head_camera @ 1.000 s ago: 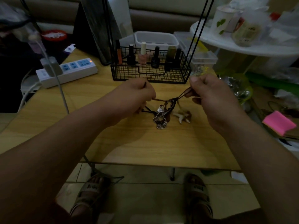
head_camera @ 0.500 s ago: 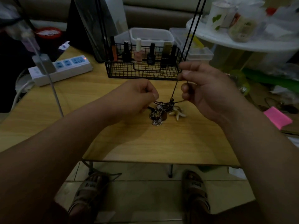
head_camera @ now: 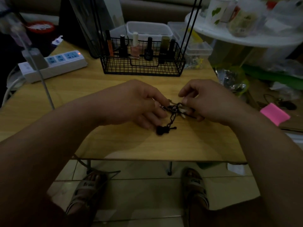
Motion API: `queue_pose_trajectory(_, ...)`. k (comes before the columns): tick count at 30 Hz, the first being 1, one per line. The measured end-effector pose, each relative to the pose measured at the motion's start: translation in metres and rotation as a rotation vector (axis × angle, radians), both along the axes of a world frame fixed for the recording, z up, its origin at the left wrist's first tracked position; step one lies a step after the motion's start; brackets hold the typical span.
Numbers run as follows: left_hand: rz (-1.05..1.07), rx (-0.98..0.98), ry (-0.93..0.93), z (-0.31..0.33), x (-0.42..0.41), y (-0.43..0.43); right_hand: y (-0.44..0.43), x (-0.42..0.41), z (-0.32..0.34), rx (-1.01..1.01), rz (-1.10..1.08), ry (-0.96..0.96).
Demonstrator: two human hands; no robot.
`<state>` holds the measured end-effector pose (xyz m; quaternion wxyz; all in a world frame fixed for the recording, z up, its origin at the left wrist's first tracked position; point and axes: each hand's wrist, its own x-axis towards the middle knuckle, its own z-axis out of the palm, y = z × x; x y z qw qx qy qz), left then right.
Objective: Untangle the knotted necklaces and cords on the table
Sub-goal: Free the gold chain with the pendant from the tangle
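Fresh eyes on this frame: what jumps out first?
Two bare hands meet at the middle of the pale wooden table: the left hand and right hand both pinch a knotted bundle of dark cords and pale pendants, with a dark chain hanging toward the tabletop. Behind them stands a black wire basket of nail-polish bottles, with a white power strip at the far left.

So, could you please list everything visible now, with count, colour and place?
knotted necklaces and cords: one tangle, dark with pale pieces, between both hands
wooden table: one, light brown, centre
wire basket: one, black, back of table
nail polish bottles: about six, mostly black, inside basket
power strip: one, white, back left
sticky notes: one pad, pink, right
sandals: two, pale, on floor
left hand: fingers pinch the tangle
right hand: fingers pinch the tangle
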<state>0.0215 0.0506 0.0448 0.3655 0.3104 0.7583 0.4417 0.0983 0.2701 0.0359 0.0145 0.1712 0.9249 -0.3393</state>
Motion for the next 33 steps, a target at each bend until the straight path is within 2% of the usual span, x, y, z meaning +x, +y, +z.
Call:
queue_pose_trajectory(1, 0.031, -0.007, 0.074, -0.001, -0.002, 0.000, 0.000, -0.001, 0.000, 0.053, 0.029, 0.004)
queue_pose_trajectory(4, 0.128, -0.106, 0.487, -0.009, -0.011, 0.003, 0.000, -0.003, -0.001, 0.247, 0.131, -0.006)
queue_pose_trajectory(5, 0.127, -0.163, 0.570, -0.013, -0.012, 0.006, -0.001, -0.004, -0.001, 0.298, 0.149, -0.005)
queue_pose_trajectory(7, 0.092, -0.246, 0.627, -0.023, -0.014, 0.013, -0.003, -0.007, -0.001, 0.356, 0.169, 0.009)
queue_pose_trajectory(10, 0.054, -0.298, 0.674, -0.030, -0.017, 0.019, -0.010, -0.011, -0.002, 0.320, 0.231, 0.011)
queue_pose_trajectory(13, 0.045, -0.264, 0.667, -0.028, -0.021, 0.017, -0.017, -0.016, -0.004, 0.256, 0.300, -0.051)
queue_pose_trajectory(17, 0.179, -0.089, 0.515, -0.023, -0.024, 0.012, -0.017, -0.019, -0.006, 0.155, 0.295, -0.070)
queue_pose_trajectory(24, 0.279, 0.099, 0.159, -0.013, -0.026, 0.002, -0.003, -0.015, -0.002, -0.363, 0.149, 0.041)
queue_pose_trajectory(29, 0.263, 0.070, 0.152, -0.012, -0.026, 0.003, -0.009, -0.015, 0.002, -0.739, 0.097, 0.143)
queue_pose_trajectory(33, 0.173, -0.007, 0.265, -0.008, -0.019, 0.004, -0.010, -0.015, 0.004, -0.883, 0.111, 0.162)
